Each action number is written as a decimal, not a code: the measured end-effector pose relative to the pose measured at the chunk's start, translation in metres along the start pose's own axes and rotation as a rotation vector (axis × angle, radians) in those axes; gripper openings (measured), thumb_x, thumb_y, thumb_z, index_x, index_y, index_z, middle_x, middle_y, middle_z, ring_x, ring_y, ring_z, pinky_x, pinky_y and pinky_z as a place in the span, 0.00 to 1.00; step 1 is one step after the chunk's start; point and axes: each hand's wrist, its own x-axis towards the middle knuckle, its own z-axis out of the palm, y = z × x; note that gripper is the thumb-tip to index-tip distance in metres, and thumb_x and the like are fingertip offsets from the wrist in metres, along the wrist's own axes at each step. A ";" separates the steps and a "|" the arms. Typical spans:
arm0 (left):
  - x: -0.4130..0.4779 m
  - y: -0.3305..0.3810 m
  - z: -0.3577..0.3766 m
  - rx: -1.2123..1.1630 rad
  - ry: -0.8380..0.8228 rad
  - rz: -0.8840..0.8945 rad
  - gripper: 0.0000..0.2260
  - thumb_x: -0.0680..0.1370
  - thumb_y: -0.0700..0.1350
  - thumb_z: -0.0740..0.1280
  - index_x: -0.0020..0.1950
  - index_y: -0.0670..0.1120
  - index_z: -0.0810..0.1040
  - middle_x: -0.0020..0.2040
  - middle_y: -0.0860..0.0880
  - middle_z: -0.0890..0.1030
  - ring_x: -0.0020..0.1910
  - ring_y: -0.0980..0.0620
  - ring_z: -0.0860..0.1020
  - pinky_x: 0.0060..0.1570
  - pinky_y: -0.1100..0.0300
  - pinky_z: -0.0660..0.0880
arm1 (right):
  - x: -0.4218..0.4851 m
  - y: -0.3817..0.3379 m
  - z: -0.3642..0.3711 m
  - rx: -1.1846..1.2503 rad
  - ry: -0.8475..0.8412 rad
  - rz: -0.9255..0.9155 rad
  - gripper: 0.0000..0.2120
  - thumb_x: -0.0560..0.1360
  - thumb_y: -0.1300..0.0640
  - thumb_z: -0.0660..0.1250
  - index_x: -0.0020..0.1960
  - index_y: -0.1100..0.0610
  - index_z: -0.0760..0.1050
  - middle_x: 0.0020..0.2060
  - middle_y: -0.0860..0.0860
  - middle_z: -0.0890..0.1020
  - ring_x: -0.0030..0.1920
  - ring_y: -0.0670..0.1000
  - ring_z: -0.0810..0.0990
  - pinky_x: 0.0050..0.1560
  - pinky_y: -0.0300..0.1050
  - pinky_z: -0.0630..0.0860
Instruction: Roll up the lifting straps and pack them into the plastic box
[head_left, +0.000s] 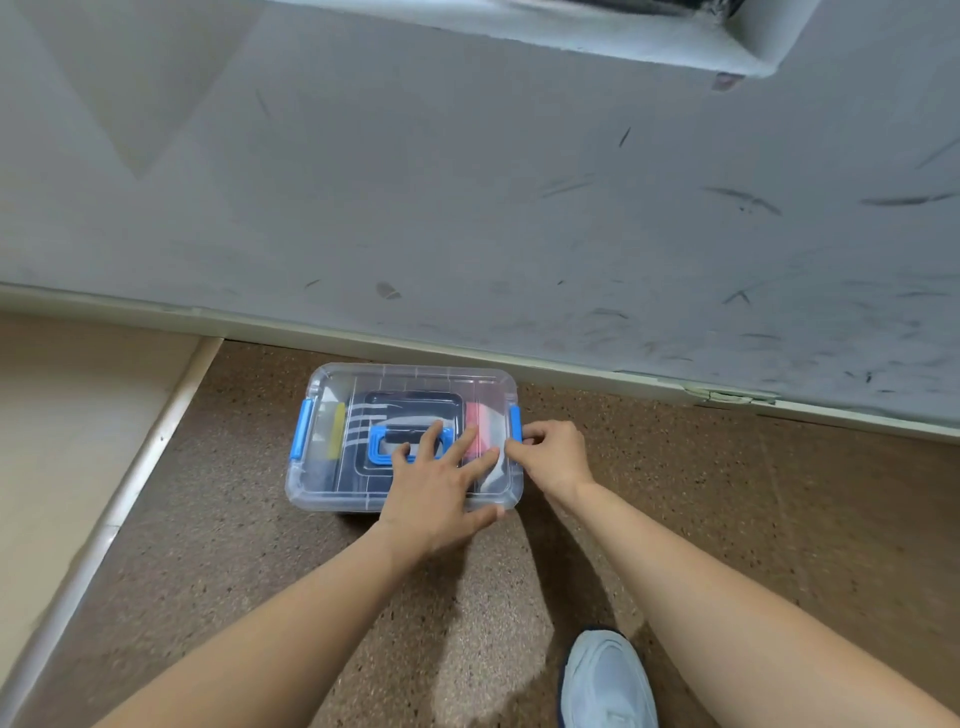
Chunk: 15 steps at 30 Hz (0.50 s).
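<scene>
A clear plastic box (332, 488) with its lid on sits on the speckled brown floor by the wall. Its lid has a blue handle (382, 447), with a blue latch at the left end (300, 430) and another at the right end (515, 422). Through the lid I see dark straps (410, 410), a yellow piece (336, 431) and a pink-red piece (480, 423). My left hand (436, 483) lies flat on the lid with fingers spread, thumb at the front rim. My right hand (550, 452) pinches the right latch with curled fingers.
A scuffed grey wall (467, 208) with a pale skirting board (363, 338) runs right behind the box. A cream raised step (67, 415) lies to the left. My white shoe (605, 680) stands on the floor near the bottom edge.
</scene>
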 end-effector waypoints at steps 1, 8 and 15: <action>0.000 0.000 0.001 -0.004 -0.001 0.003 0.35 0.78 0.72 0.55 0.82 0.64 0.49 0.85 0.54 0.45 0.83 0.40 0.43 0.76 0.34 0.52 | -0.003 -0.003 -0.002 -0.063 0.002 -0.041 0.04 0.73 0.58 0.75 0.44 0.49 0.84 0.33 0.42 0.81 0.34 0.42 0.78 0.36 0.32 0.73; 0.000 0.000 -0.001 0.013 -0.014 0.005 0.35 0.78 0.73 0.55 0.82 0.65 0.47 0.85 0.54 0.43 0.83 0.40 0.42 0.77 0.33 0.52 | -0.002 0.013 -0.016 0.157 -0.150 0.052 0.15 0.78 0.55 0.73 0.63 0.57 0.82 0.54 0.50 0.86 0.45 0.42 0.83 0.44 0.33 0.79; -0.003 -0.004 -0.017 0.048 -0.059 0.058 0.36 0.79 0.71 0.56 0.83 0.62 0.46 0.85 0.52 0.43 0.83 0.41 0.45 0.77 0.34 0.57 | -0.007 0.018 -0.037 -0.145 -0.171 0.103 0.14 0.79 0.51 0.70 0.62 0.54 0.83 0.62 0.50 0.82 0.57 0.54 0.82 0.65 0.56 0.77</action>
